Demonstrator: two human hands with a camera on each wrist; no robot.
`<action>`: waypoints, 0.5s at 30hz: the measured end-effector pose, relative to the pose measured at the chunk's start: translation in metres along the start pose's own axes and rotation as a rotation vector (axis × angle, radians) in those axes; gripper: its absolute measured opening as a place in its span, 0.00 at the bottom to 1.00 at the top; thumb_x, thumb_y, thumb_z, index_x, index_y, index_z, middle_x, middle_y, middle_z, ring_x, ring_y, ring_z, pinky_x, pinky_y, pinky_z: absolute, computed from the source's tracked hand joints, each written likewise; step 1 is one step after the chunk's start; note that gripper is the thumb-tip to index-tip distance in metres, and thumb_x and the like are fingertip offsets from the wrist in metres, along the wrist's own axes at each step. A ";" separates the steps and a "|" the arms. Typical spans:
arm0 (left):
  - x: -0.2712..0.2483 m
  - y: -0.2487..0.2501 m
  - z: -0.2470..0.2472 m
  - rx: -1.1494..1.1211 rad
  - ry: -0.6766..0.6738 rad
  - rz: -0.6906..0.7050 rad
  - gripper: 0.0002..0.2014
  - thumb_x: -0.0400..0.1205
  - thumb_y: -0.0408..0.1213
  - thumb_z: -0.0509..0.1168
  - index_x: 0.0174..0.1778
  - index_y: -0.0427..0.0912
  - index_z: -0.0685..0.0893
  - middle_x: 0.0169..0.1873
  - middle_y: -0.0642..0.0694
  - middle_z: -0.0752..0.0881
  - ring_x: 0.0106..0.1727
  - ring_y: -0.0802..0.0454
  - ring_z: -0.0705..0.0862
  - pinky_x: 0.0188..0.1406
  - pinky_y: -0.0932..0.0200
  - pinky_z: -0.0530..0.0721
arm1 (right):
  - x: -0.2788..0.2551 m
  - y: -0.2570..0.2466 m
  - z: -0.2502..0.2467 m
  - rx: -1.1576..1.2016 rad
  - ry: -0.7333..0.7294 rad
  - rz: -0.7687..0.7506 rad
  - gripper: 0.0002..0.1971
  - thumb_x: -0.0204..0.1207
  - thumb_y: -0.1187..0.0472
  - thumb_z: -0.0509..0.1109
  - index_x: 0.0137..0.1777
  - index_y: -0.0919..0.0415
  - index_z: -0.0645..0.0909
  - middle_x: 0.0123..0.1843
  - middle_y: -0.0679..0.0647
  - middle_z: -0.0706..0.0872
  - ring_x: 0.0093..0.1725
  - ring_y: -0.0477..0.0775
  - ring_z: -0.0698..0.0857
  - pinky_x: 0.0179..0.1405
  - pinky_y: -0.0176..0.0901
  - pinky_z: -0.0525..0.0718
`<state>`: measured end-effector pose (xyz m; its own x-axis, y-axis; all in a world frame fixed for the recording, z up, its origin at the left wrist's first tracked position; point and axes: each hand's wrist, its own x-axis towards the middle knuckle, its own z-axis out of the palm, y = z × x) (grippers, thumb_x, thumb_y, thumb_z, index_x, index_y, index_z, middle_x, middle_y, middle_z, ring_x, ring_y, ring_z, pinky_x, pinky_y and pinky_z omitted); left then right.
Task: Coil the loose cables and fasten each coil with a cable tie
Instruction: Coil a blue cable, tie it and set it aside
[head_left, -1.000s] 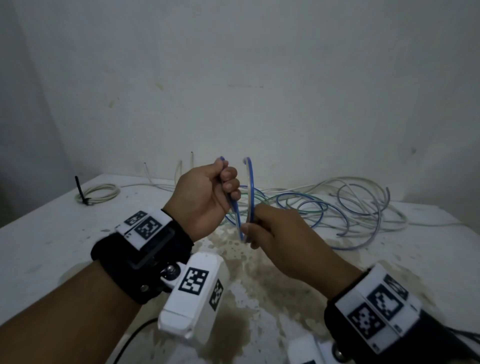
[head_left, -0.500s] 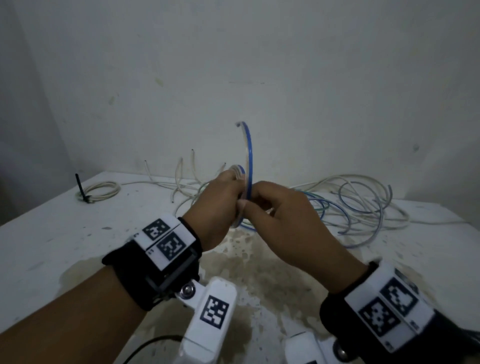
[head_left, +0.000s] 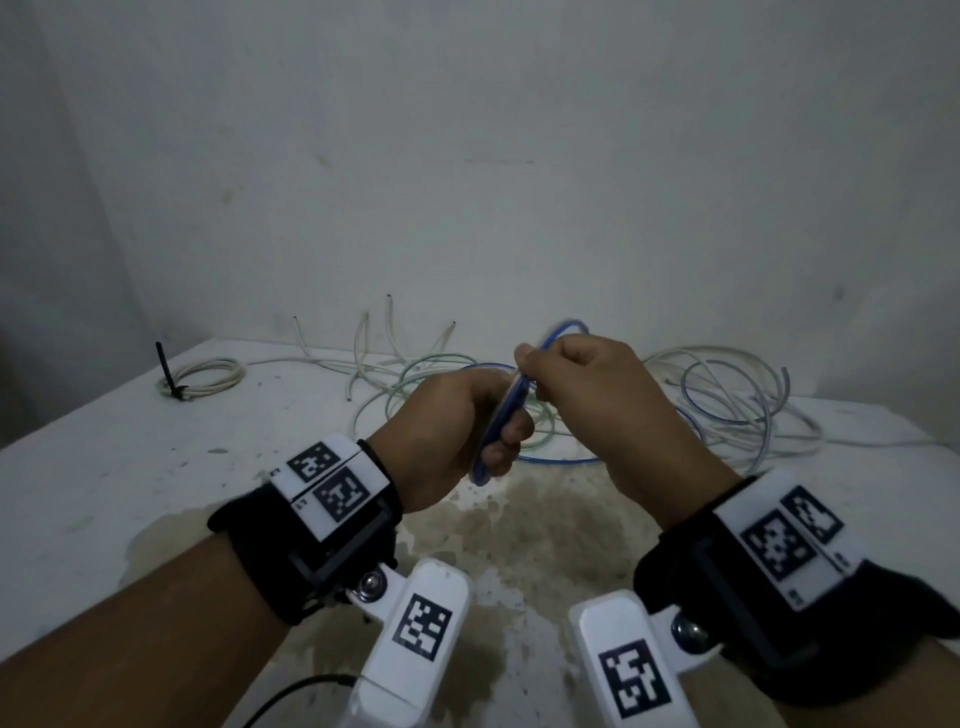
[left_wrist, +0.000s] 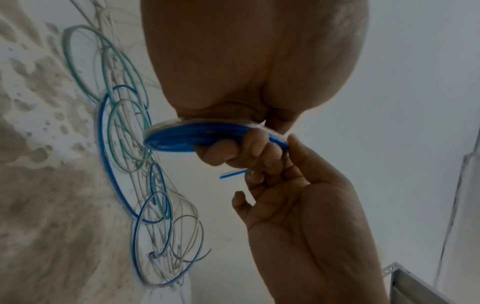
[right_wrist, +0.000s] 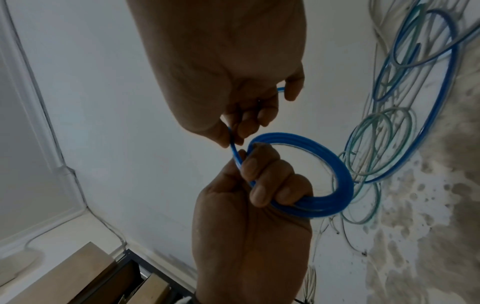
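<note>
A blue cable wound into a small coil (head_left: 500, 426) is held above the white table (head_left: 104, 467). My left hand (head_left: 506, 436) grips the coil, fingers curled through its ring (right_wrist: 337, 170). My right hand (head_left: 527, 364), just above and to the right, pinches the cable's free tail between thumb and fingers; the tail (right_wrist: 235, 152) runs from that pinch down to the coil. In the left wrist view the coil (left_wrist: 182, 139) shows edge-on, with a short blue end (left_wrist: 231, 173) poking out by the right hand's fingers (left_wrist: 259, 176).
A loose tangle of white, green and blue cables (head_left: 727, 395) lies at the back of the table by the wall. At the far left sits a white coil (head_left: 208, 376) bound with a black cable tie (head_left: 169, 371). A brown stain (head_left: 519, 530) covers the tabletop below the hands.
The tall blue loop that stood above the hands half a second ago has come down onto the coil. The right hand has risen above the left, still pinching the tail.
</note>
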<state>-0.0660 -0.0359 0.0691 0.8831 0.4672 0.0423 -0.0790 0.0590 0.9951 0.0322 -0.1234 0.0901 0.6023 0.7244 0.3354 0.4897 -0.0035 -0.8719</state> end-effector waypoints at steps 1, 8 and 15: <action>0.000 -0.001 0.000 -0.022 -0.009 -0.014 0.16 0.84 0.33 0.48 0.33 0.38 0.75 0.21 0.45 0.69 0.19 0.52 0.63 0.23 0.58 0.64 | 0.000 0.001 0.001 0.000 -0.008 0.027 0.19 0.78 0.53 0.69 0.28 0.61 0.72 0.30 0.59 0.71 0.28 0.50 0.69 0.26 0.39 0.68; 0.000 -0.005 -0.005 -0.139 -0.040 -0.091 0.20 0.87 0.47 0.46 0.38 0.39 0.74 0.17 0.49 0.65 0.17 0.55 0.58 0.23 0.59 0.56 | 0.000 0.006 0.003 -0.016 -0.025 0.089 0.21 0.79 0.51 0.66 0.24 0.57 0.78 0.23 0.51 0.71 0.23 0.46 0.68 0.26 0.39 0.68; -0.001 -0.007 -0.009 -0.015 -0.015 -0.073 0.17 0.86 0.47 0.54 0.35 0.42 0.73 0.17 0.52 0.60 0.18 0.57 0.55 0.24 0.59 0.51 | 0.002 0.022 -0.005 -0.341 0.131 -0.184 0.17 0.76 0.47 0.69 0.33 0.56 0.72 0.29 0.48 0.74 0.29 0.46 0.72 0.30 0.34 0.69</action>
<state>-0.0701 -0.0290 0.0616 0.8936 0.4480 -0.0288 -0.0208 0.1054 0.9942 0.0478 -0.1253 0.0732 0.5499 0.6400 0.5366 0.7643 -0.1265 -0.6324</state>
